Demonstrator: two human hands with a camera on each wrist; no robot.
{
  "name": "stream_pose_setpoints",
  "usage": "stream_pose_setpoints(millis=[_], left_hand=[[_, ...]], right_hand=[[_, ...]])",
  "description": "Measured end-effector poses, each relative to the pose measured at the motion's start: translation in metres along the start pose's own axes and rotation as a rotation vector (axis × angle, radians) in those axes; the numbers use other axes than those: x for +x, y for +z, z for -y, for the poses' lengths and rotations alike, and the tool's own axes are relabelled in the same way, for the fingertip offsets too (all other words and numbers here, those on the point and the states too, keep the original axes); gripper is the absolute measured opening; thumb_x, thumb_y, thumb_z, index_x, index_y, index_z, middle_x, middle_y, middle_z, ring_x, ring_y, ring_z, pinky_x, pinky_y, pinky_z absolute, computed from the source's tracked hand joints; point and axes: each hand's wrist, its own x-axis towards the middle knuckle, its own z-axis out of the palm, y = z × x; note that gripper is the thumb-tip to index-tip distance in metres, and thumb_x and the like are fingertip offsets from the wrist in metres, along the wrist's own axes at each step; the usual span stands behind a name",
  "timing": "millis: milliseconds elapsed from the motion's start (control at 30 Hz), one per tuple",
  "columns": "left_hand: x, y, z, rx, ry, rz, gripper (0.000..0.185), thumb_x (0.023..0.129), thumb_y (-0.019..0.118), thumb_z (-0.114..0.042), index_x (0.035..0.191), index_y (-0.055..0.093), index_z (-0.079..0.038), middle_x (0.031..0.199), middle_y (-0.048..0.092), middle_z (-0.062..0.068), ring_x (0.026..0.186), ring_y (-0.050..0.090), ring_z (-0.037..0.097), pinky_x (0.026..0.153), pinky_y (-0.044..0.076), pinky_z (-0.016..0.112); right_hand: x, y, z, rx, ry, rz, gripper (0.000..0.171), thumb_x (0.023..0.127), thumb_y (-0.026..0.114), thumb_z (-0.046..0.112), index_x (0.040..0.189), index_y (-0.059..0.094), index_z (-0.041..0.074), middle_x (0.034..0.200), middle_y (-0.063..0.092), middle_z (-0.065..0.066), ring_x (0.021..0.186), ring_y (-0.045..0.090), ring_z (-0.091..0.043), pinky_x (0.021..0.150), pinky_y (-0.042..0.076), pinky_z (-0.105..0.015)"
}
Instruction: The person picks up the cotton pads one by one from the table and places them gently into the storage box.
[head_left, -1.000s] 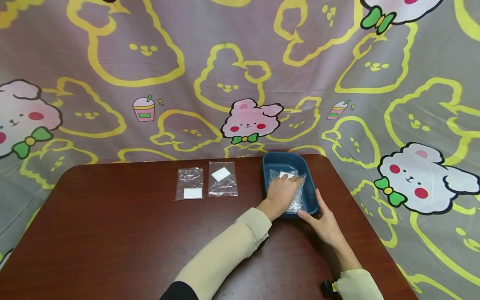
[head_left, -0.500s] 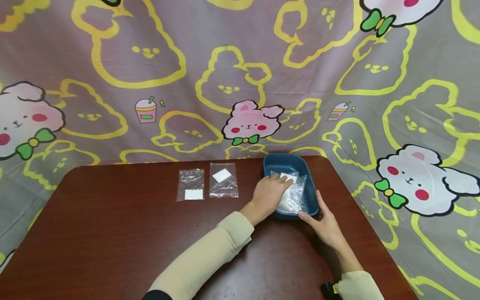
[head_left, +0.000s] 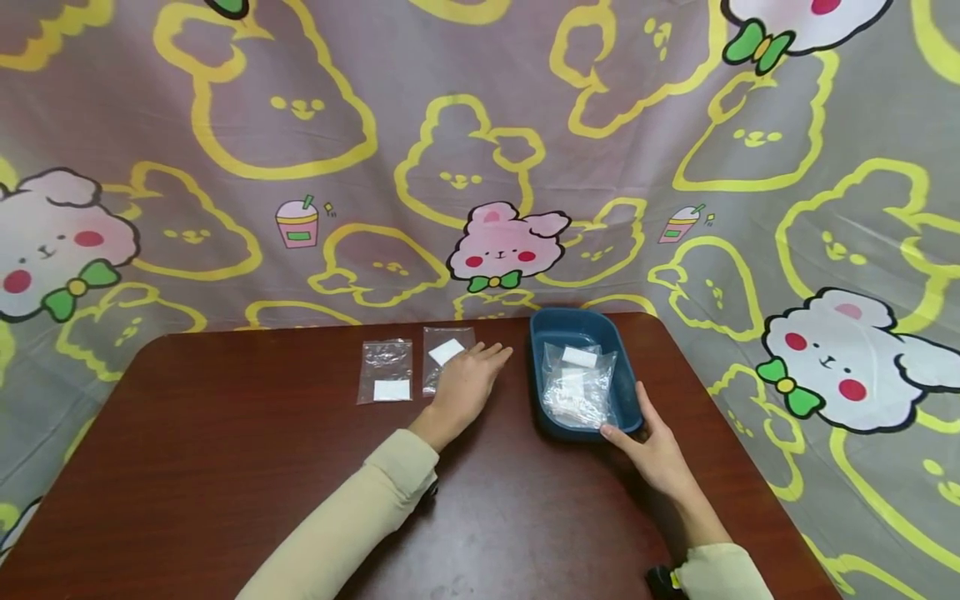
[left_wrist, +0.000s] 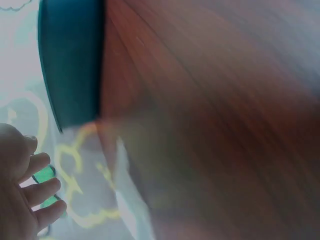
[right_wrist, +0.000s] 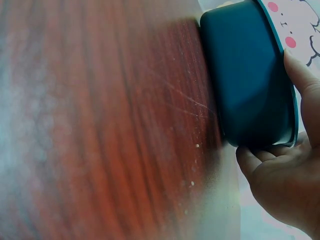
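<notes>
In the head view, my left hand [head_left: 467,385] is over the table, its fingers stretched out and overlapping the right side of a clear plastic bag with a white card [head_left: 447,352] in it. Nothing shows in that hand; in the left wrist view its fingers [left_wrist: 44,192] look loosely bent. Another clear bag [head_left: 386,362] with a white label lies flat to the left. At the right, a blue plastic bin [head_left: 551,321] contains clear bags [head_left: 581,396] with white cards. My right hand [head_left: 662,457] holds the bin's near right corner, thumb at the rim and fingers along the outer side.
The brown wooden table [head_left: 247,467] carries the bags and the bin. Behind it and along the right hangs a cartoon-printed cloth [head_left: 360,192], close to the table's far edge and right edge.
My left hand has come out of the bin and moved left to the bag on the table. The bags stay inside the bin. My right hand keeps its hold on the corner.
</notes>
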Motion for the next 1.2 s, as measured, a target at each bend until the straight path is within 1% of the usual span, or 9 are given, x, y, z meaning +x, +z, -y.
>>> stream_pose_setpoints(millis=[100, 233, 467, 500, 600, 767, 867, 1033, 1200], left_hand=[[-0.011, 0.001, 0.019, -0.017, -0.044, -0.012, 0.03, 0.1, 0.062, -0.014, 0.128, 0.071, -0.018, 0.123, 0.071, 0.003, 0.11, 0.069, 0.03, 0.08, 0.059, 0.045], [-0.026, 0.001, 0.047, -0.03, -0.115, -0.007, 0.029, 0.098, 0.063, -0.012, 0.126, 0.072, -0.016, 0.123, 0.071, 0.005, 0.108, 0.069, 0.032, 0.075, 0.059, 0.049], [-0.048, -0.003, 0.091, -0.075, -0.259, -0.03, 0.027, 0.098, 0.065, -0.014, 0.124, 0.072, -0.012, 0.125, 0.069, 0.009, 0.105, 0.068, 0.038, 0.074, 0.058, 0.055], [-0.05, -0.004, 0.096, -0.076, -0.28, -0.028, 0.027, 0.098, 0.065, -0.014, 0.124, 0.073, -0.012, 0.124, 0.07, 0.01, 0.102, 0.069, 0.039, 0.072, 0.057, 0.055], [-0.056, -0.008, 0.109, -0.07, -0.33, -0.006, 0.029, 0.098, 0.066, -0.015, 0.126, 0.072, -0.011, 0.127, 0.068, 0.011, 0.105, 0.068, 0.037, 0.076, 0.057, 0.054], [-0.06, -0.014, 0.122, -0.065, -0.367, 0.053, 0.037, 0.097, 0.067, -0.022, 0.131, 0.067, -0.005, 0.134, 0.063, 0.015, 0.121, 0.06, 0.039, 0.096, 0.05, 0.053], [-0.062, -0.016, 0.125, -0.078, -0.395, 0.134, 0.049, 0.097, 0.068, -0.03, 0.137, 0.061, -0.002, 0.14, 0.058, 0.019, 0.128, 0.053, 0.043, 0.104, 0.043, 0.056], [-0.065, -0.016, 0.129, -0.102, -0.444, 0.273, 0.063, 0.097, 0.066, -0.039, 0.146, 0.051, -0.001, 0.15, 0.046, 0.023, 0.137, 0.041, 0.046, 0.111, 0.034, 0.059], [-0.068, -0.014, 0.132, -0.103, -0.457, 0.321, 0.065, 0.099, 0.063, -0.04, 0.148, 0.048, -0.001, 0.153, 0.041, 0.024, 0.14, 0.037, 0.046, 0.115, 0.029, 0.058]], right_hand=[[-0.001, -0.001, -0.001, -0.009, 0.002, 0.001, 0.101, 0.092, 0.076, 0.03, 0.163, 0.004, 0.015, 0.167, 0.01, -0.014, 0.148, 0.024, -0.036, 0.095, 0.028, -0.001], [-0.002, -0.001, -0.001, -0.007, 0.004, 0.008, 0.101, 0.093, 0.075, 0.03, 0.163, 0.003, 0.017, 0.167, 0.009, -0.014, 0.148, 0.022, -0.036, 0.095, 0.027, -0.001], [0.0, -0.001, -0.002, 0.014, -0.017, 0.006, 0.1, 0.093, 0.075, 0.026, 0.162, 0.004, 0.013, 0.167, 0.009, -0.015, 0.148, 0.022, -0.037, 0.095, 0.028, -0.001], [0.0, -0.002, -0.002, 0.011, -0.016, 0.006, 0.1, 0.093, 0.075, 0.027, 0.162, 0.004, 0.014, 0.167, 0.009, -0.015, 0.148, 0.021, -0.037, 0.095, 0.028, 0.0], [0.001, -0.003, 0.0, -0.002, -0.009, 0.012, 0.1, 0.093, 0.075, 0.028, 0.163, 0.004, 0.015, 0.167, 0.009, -0.014, 0.149, 0.019, -0.037, 0.094, 0.027, 0.0], [0.002, -0.004, 0.0, -0.014, 0.001, 0.017, 0.101, 0.093, 0.074, 0.03, 0.162, 0.002, 0.018, 0.168, 0.007, -0.012, 0.15, 0.018, -0.035, 0.094, 0.026, 0.0], [0.003, -0.004, 0.0, -0.016, 0.004, 0.018, 0.101, 0.093, 0.074, 0.03, 0.162, 0.001, 0.018, 0.168, 0.006, -0.012, 0.15, 0.017, -0.034, 0.095, 0.025, -0.001], [0.004, -0.004, -0.002, -0.026, 0.013, 0.023, 0.101, 0.093, 0.074, 0.031, 0.162, 0.001, 0.018, 0.168, 0.006, -0.012, 0.15, 0.019, -0.035, 0.097, 0.026, -0.004], [0.004, -0.002, -0.003, -0.033, 0.014, 0.021, 0.101, 0.093, 0.074, 0.032, 0.162, 0.002, 0.017, 0.168, 0.007, -0.012, 0.149, 0.02, -0.035, 0.097, 0.026, -0.003]])
